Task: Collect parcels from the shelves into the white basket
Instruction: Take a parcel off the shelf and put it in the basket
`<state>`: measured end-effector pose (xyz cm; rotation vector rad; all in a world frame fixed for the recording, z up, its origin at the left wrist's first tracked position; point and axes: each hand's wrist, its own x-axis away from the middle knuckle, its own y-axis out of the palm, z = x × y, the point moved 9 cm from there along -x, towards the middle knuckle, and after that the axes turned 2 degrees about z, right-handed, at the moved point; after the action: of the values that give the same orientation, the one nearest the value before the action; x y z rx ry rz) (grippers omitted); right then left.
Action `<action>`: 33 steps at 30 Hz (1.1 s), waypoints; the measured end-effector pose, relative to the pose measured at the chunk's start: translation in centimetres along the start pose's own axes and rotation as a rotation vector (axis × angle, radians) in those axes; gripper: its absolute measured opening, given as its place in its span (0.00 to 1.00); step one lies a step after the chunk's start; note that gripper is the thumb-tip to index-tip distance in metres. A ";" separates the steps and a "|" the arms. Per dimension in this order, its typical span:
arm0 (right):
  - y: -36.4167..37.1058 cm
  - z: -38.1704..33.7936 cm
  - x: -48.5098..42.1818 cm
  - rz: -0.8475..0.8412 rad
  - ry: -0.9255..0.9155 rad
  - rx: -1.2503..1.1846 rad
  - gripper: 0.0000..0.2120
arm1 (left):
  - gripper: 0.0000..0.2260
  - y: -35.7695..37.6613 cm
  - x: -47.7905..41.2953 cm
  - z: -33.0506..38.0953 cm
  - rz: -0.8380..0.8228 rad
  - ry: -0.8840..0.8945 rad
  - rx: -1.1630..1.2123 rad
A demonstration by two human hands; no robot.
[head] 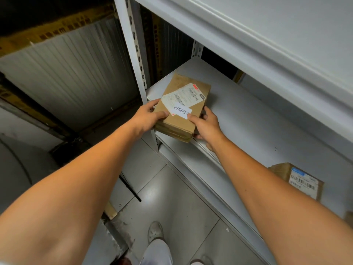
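Dim greyish light; the shelf [248, 111] is brightest, the top left corner sinks into shadow, straight edges bow outward.

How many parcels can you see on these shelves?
2. One brown parcel, gripped by the left hand and right hand at the shelf's front corner, possibly a stack. A second parcel on the lower shelf, right. More may be hidden.
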<state>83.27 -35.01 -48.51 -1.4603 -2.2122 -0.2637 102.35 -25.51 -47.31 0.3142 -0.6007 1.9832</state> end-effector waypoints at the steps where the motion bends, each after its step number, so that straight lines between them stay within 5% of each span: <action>1: -0.2 0.1 0.6 -0.016 0.000 0.008 0.29 | 0.27 0.2 0.8 -0.3 0.012 -0.001 0.003; 18: -5.0 -0.4 16.0 -0.361 -0.134 0.255 0.36 | 0.31 5.0 24.0 -2.9 0.287 -0.045 0.159; 33: -1.9 0.8 34.6 -0.695 -0.261 0.325 0.41 | 0.33 3.0 46.7 -7.5 0.590 -0.037 0.301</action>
<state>70.23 -7.27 -32.25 -0.5460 -2.7522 0.0761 78.12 12.61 -32.93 0.3872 -0.4461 2.6518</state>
